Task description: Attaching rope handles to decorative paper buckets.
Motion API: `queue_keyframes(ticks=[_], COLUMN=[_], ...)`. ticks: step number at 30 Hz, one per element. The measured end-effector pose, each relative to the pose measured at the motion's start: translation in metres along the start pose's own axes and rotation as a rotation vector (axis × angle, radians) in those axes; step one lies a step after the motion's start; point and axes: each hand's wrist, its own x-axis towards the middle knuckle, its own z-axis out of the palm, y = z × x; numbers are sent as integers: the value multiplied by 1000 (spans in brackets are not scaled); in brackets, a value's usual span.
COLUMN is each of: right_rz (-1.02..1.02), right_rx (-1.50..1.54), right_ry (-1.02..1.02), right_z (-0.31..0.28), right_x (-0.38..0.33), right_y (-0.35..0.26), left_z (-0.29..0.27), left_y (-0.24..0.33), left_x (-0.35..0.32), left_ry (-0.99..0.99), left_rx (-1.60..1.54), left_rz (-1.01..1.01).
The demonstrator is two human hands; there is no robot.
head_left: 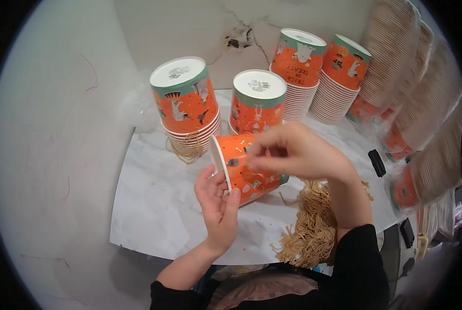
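Note:
An orange paper cup [243, 185] with a green base band and small printed figures lies tilted on its side above the table, its white rim facing left. My left hand [218, 201] grips it at that rim, thumb outside and fingers reaching into the mouth. My right hand [288, 152] is over the cup's upper side, its fingers curled into a pinch and slightly blurred; what they hold, if anything, is hidden. Beneath my right forearm lies a heap of tan cords [308, 225]. A few more tan cords [188, 148] rest against the left cup stack.
Upside-down stacks of matching cups stand behind my hands: a left stack [184, 98], a middle stack [259, 98] and two at the back right [298, 67] [347, 64]. Plastic-wrapped cup sleeves [422, 108] line the right side. A black object [376, 163] lies near the marbled table's [153, 206] right edge.

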Motion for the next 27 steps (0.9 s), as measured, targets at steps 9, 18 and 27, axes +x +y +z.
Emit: queue_keyframes(ticks=[9,18,27], right_rz=[61,-55,-38], right_rx=[-110,-246,-117], right_ry=[4,39,15], right_z=[12,17,23], right_x=[-25,-27,-25], right_y=[2,6,6], left_z=[-12,-13,-16], left_y=[-8,-11,-15], left_x=[2,1,0], left_ry=[-190,-147,-115], left_rx=[163,211,289], left_rz=[220,238,281])
